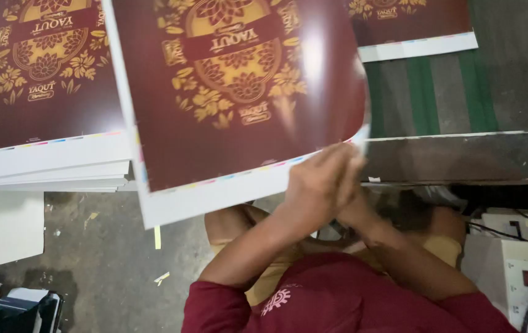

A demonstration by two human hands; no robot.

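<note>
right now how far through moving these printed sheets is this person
Done: a stack of maroon sheets lies at left. In hand: both the left hand and right hand grip one curling printed sheet by its white edge. Left: another sheet lies on the green belts.

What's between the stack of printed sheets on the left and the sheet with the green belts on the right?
In the head view, the lifted maroon sheet held by both hands lies between the stack and the far sheet.
</note>
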